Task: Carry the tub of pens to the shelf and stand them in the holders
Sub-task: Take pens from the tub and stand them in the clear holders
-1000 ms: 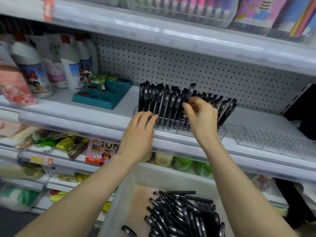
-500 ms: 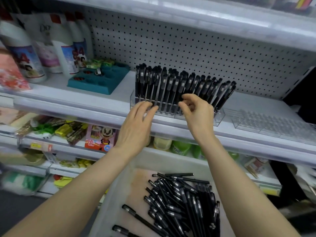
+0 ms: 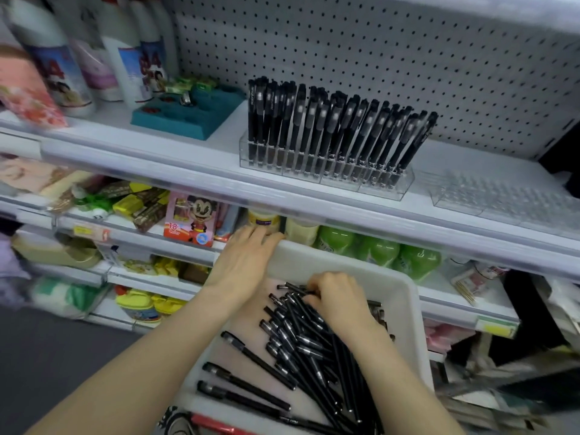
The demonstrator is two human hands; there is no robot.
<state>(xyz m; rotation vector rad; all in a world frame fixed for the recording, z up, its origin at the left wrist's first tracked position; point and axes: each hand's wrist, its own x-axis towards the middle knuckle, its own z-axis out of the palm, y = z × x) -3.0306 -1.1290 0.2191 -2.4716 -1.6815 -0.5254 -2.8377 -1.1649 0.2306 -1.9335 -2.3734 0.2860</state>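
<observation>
my right hand (image 3: pixel 340 304) is down inside the tub (image 3: pixel 408 296), fingers curled into the heap of loose pens (image 3: pixel 301 350) and closing round a few near its far wall. my left hand (image 3: pixel 244 259) lies with straight fingers on the tub's far left rim, steadying it. the pens look light, stiff and slick, so i judge a small bundle taken mid-barrel will hold better than a fistful that fans out. above and beyond the tub, the clear holder (image 3: pixel 326 171) on the shelf (image 3: pixel 188 158) looks nearly full of upright pens. the empty holder (image 3: pixel 502 199), up and right of the tub, has room. the shelf's front rail runs between the tub and both holders, so the bundle must lift over it.
</observation>
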